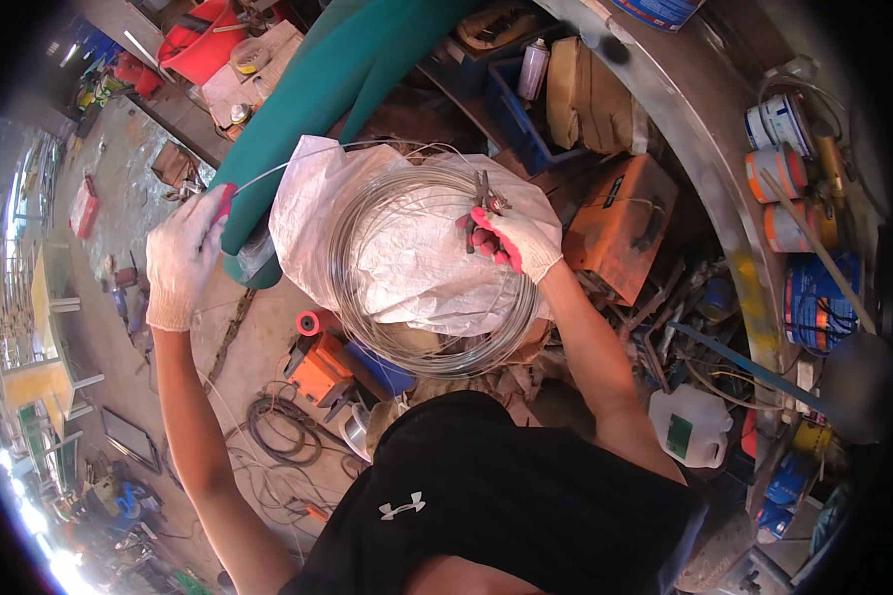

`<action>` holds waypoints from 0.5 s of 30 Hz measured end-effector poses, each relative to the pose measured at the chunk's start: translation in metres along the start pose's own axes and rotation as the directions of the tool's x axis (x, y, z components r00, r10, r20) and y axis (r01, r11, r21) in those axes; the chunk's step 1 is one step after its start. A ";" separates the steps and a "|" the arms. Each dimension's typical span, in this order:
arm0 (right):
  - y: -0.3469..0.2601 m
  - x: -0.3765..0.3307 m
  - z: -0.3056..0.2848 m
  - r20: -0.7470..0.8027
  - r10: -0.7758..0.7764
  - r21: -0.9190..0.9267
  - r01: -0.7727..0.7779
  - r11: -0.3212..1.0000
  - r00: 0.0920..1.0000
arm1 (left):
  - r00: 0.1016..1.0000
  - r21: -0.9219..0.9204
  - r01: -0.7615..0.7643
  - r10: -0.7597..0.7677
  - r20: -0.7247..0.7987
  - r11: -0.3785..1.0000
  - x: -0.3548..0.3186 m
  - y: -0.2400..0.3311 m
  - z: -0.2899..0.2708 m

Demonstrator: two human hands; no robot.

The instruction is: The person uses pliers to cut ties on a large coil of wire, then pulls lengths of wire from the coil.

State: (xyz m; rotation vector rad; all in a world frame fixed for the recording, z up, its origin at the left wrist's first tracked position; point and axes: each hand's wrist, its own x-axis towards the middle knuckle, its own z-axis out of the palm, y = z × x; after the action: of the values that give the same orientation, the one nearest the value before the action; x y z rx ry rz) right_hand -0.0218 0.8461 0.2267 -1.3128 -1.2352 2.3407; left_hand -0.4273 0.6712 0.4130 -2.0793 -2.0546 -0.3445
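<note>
A large coil of thin silvery wire (341, 260) lies on a crumpled white sack (407, 283) before me. My left hand (186, 253), in a white glove with a pinkish-red palm, is raised left of the coil. Its fingers are closed on a loose length of wire (293, 157), which arcs over the top of the sack toward the right. My right hand (514, 241), gloved alike, grips pliers over the coil's right side. The jaws of the pliers (483, 188) point away from me, close to the wire; whether they pinch it I cannot tell.
Green sheeting (303, 109) stretches beyond my left hand. An orange metal box (623, 228) stands right of the coil, near a blue crate (526, 114). Paint cans (776, 174) line the right side. An orange tool (319, 367) and coiled cables (286, 428) lie at lower left.
</note>
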 end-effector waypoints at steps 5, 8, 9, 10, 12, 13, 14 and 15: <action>0.003 0.008 0.003 0.039 0.021 0.037 -0.022 0.999 0.999 | 0.999 -0.029 0.024 -0.023 0.035 0.999 0.002 0.005 -0.006; -0.009 0.017 0.006 -0.041 0.059 0.147 -0.053 0.988 0.997 | 1.000 -0.020 -0.022 0.022 0.002 1.000 0.003 0.006 -0.010; -0.008 0.021 -0.001 0.015 0.053 0.171 -0.055 0.984 0.998 | 1.000 -0.011 -0.023 0.023 0.011 1.000 0.003 0.007 -0.010; -0.006 0.026 -0.003 0.035 0.033 0.232 -0.040 0.972 0.999 | 1.000 -0.002 -0.023 0.023 0.021 1.000 0.002 0.007 -0.010; -0.002 0.036 -0.004 0.076 -0.013 0.353 -0.015 0.935 0.997 | 0.999 0.019 -0.030 0.029 0.035 0.999 0.000 0.009 -0.012; 0.001 0.039 -0.005 0.102 -0.034 0.395 -0.009 0.919 0.994 | 0.999 0.030 -0.037 0.035 0.040 0.999 -0.002 0.011 -0.014; 0.006 0.041 -0.005 0.126 -0.057 0.435 -0.004 0.900 0.990 | 0.998 0.042 -0.043 0.041 0.045 0.998 -0.003 0.012 -0.016; 0.008 0.043 -0.003 0.151 -0.080 0.475 -0.001 0.880 0.985 | 0.997 0.034 -0.039 0.036 0.073 0.999 -0.006 0.013 -0.017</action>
State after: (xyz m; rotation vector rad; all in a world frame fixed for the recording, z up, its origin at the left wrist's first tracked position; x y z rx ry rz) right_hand -0.0430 0.8648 0.1939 -0.9339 -0.6402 2.5389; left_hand -0.4152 0.6606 0.4277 -2.1362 -2.0430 -0.2281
